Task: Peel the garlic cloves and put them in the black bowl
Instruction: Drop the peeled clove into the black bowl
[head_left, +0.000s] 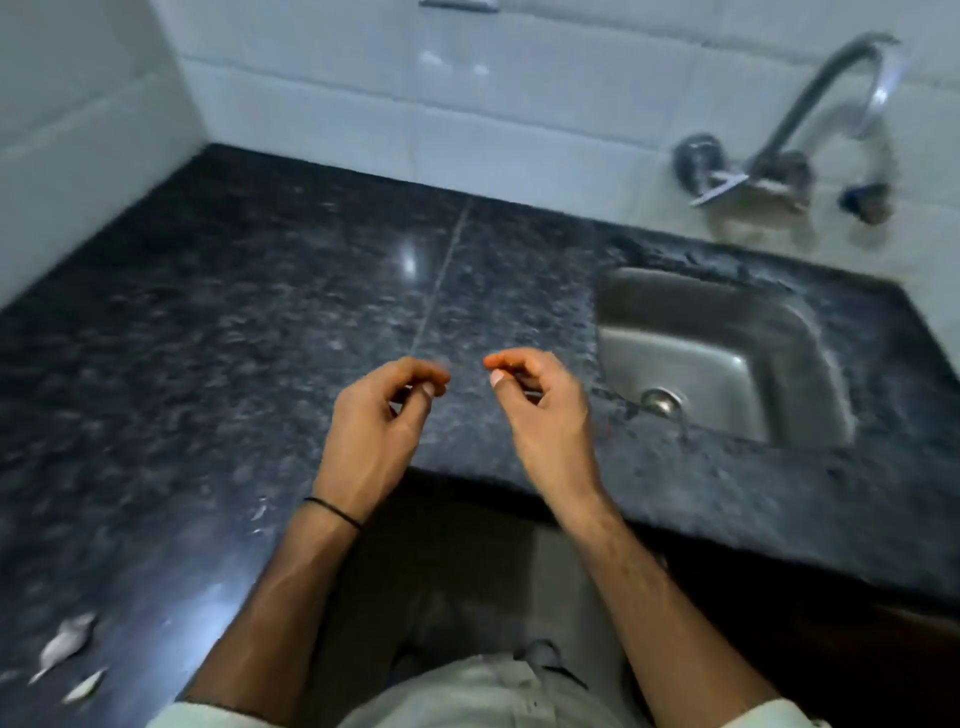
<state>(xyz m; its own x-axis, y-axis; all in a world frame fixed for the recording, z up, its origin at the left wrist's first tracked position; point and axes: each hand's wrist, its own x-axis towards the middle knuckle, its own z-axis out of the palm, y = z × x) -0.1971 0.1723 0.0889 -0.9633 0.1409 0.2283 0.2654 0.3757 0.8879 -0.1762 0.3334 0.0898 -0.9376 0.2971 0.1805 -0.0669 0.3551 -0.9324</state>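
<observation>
Far left on the table (208, 322), 2 pale scraps of garlic skin (68, 638), so probably some peeling done; no cloves or black bowl anywhere in view, hence no telling how much remains. At centre, above the table's front edge, left hand (382, 415) and right hand (543, 415) raised side by side, apart, each with fingers curled and thumb meeting fingertips, nothing visible in either pinch, though blurred. To the right, only a steel sink (701, 358).
</observation>
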